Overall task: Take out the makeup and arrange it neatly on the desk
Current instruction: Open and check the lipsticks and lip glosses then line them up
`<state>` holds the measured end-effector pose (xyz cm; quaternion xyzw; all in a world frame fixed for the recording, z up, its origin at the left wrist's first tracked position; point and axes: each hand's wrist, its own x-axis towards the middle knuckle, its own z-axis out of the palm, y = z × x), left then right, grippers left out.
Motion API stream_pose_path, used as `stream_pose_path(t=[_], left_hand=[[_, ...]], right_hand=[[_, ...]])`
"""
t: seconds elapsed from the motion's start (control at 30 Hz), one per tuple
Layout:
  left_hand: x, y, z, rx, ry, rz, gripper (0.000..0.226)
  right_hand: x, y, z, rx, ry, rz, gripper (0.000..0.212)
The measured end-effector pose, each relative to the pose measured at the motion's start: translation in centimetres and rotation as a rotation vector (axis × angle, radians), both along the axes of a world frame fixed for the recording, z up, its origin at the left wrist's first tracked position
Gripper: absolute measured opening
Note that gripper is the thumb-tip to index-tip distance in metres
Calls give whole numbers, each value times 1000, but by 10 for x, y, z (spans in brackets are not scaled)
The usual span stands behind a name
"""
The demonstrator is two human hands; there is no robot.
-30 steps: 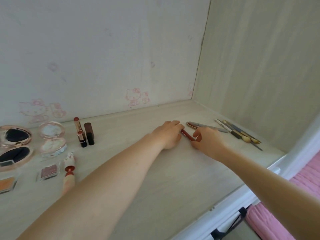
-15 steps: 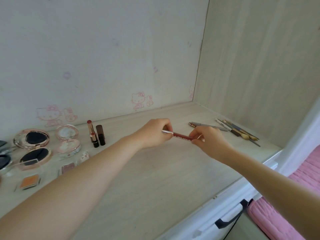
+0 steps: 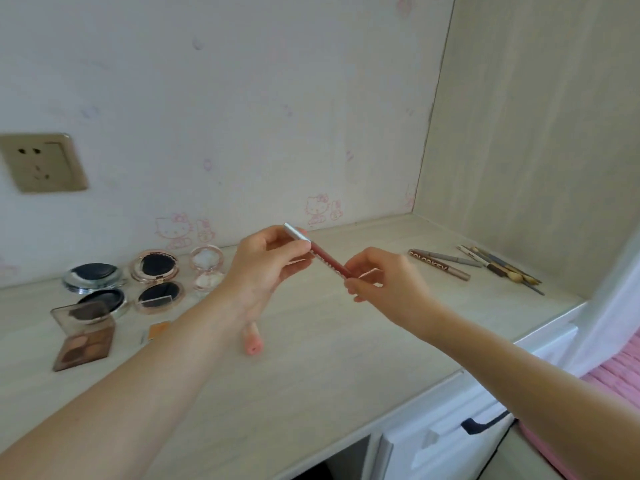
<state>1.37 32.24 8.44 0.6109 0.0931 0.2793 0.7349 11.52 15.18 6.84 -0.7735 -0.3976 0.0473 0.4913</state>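
Note:
A red lip pencil with a silver cap is held in the air above the desk. My left hand pinches its silver capped end, and my right hand pinches its lower red end. Two brown pens and a bundle of thin pencils and brushes lie on the desk at the right. Open compacts, a clear round jar, an eyeshadow palette and a pink tube sit at the left.
A wall socket is on the back wall at the left. The side panel closes the desk on the right. White drawers with a dark handle lie below the desk's front edge, and pink bedding shows at the right.
Both hands lifted the red pencil off the desk and now hold it higher, tilted up to the left. The camera view shifted left, revealing the socket and the palette.

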Motion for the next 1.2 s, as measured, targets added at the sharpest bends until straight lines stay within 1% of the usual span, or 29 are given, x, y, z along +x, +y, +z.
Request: stream_pose_path(t=[0.07,0.17,0.3,0.4,0.53,0.63,0.73,0.83,0.97,1.03,1.07,1.13,1.2], left_hand=[[-20,7,5,-68,-32,36,9],[-50,15,5,-84,-57,83,12],[-87,22,-9,51,-22,161,16],[-110,28,-20,107,7,182,18],[-136,41,-26,65,-10,205,15],[-152,51,-30,76,2,238,14],[-163,59,-37,65,5,278,13],[-173,68,-46,59,35,347,14],[-188,76,-57,119,111,437,16],[-190,79,-61,167,161,470,19],[-191,81,-61,198,188,483,19],[-192,84,-62,267,220,492,16],[-195,86,-65,358,248,488,16]], right_hand=[[-16,10,0,35,79,46,15],[-44,27,-1,127,264,127,12],[-83,52,-7,214,464,230,10],[-107,69,-12,192,538,292,8],[-130,88,-17,165,599,367,6],[-143,101,-22,144,581,388,4],[-152,112,-31,76,440,390,4],[-155,120,-39,25,356,399,8],[-147,132,-41,43,229,323,6],[-144,141,-39,63,169,298,2],[-143,146,-37,68,138,296,6],[-142,154,-35,87,148,339,18],[-144,160,-35,125,248,402,23]])
